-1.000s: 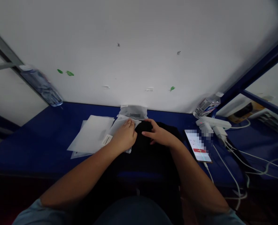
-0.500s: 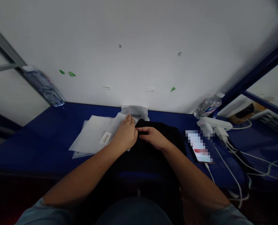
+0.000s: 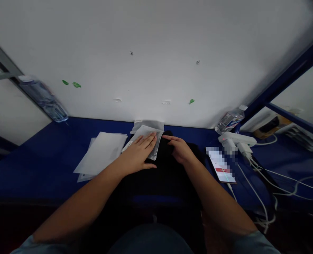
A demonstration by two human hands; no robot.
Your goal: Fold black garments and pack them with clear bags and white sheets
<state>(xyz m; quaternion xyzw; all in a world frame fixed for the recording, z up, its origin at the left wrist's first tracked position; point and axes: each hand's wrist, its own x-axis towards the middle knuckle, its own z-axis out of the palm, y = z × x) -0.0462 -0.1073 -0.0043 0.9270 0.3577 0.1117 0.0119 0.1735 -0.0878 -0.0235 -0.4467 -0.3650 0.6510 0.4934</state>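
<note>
Pale, frosted plastic bag (image 3: pixel 145 130); thin

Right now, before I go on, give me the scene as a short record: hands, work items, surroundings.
Left hand: fingers spread flat on a translucent pouch
Right hand: index finger extended to the pouch's right edge; grip unclear
Black fabric: in front of the person
Whitish sheets: overlapping, left of the pouch
Phone: right of the fabric, cable attached
Bottles: one far left, one right, behind the power strip
</note>
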